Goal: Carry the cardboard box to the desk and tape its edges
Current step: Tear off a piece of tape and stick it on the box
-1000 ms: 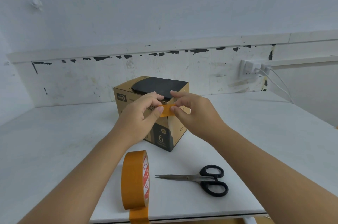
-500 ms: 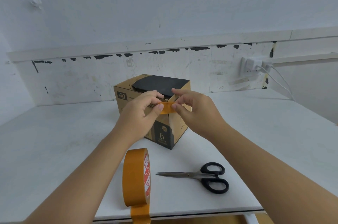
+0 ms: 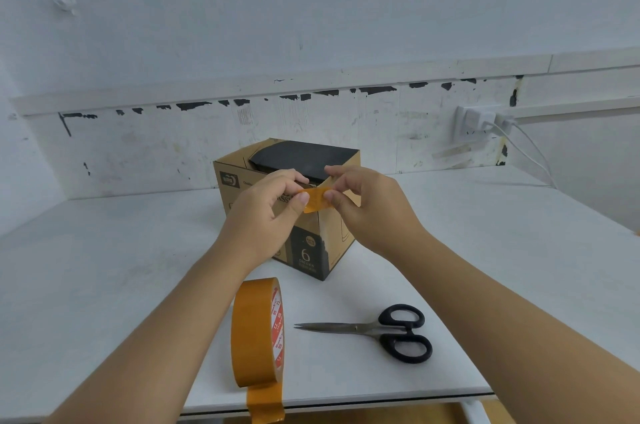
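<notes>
Box (image 3: 313, 215): cardboard, brown with black panels, standing on the desk (image 3: 104, 267) toward its middle, one vertical corner turned to the viewer. Carrying is done; taping is the step in hand. Top partly covered by a black flap; whether the seams are fully shut cannot be told.

Tape piece (image 3: 314, 200): short orange strip, held just in front of the box's near top corner. Whether it already touches the cardboard cannot be told.

Left hand (image 3: 266, 215): thumb and forefinger pinched on the strip's left end.

Right hand (image 3: 367, 205): thumb and forefinger pinched on the strip's right end.

Tape roll (image 3: 258, 332): orange, standing on its rim at the desk's front edge, a loose tail hanging over that edge.

Scissors (image 3: 381, 332): black handles, blades closed, lying flat just right of the roll, tips toward it.

Handling note, as judgement: keep the strip taut between both pinches so it does not curl onto itself. Centre it over the top corner so it laps both faces. Land one end first, then smooth across with a thumb to press out creases. Release only once it holds. The box looks light and may slide, so press downward rather than pushing it away.
</notes>
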`<move>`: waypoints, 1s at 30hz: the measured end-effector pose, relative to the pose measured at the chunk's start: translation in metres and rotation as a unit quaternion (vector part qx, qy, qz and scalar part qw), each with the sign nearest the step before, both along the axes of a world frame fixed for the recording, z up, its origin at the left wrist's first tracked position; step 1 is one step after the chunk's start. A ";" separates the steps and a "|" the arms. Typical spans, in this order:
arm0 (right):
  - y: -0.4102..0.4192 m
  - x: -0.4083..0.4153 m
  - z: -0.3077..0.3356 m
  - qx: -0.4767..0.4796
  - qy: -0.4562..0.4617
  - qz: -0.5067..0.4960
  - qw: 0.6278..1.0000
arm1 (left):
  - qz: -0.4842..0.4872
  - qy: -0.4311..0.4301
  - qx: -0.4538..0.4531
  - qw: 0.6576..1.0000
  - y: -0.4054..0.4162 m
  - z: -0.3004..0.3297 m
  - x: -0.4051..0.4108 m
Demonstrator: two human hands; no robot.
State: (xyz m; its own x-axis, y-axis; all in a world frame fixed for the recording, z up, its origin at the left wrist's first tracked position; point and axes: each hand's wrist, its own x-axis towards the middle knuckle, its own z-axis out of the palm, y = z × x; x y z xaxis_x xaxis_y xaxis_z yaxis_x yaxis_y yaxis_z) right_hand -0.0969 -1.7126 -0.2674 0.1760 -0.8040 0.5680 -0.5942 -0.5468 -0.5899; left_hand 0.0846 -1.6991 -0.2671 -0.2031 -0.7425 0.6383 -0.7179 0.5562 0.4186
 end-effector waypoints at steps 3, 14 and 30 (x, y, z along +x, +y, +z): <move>-0.001 0.001 0.000 -0.002 0.002 -0.009 1.000 | 0.000 -0.010 -0.003 1.000 -0.001 0.002 0.000; 0.001 0.005 0.008 0.000 0.041 -0.042 0.998 | 0.017 -0.007 -0.009 1.000 -0.005 0.007 -0.001; 0.001 -0.003 0.011 -0.024 0.016 0.020 0.999 | -0.041 0.035 0.028 0.998 -0.008 0.008 0.002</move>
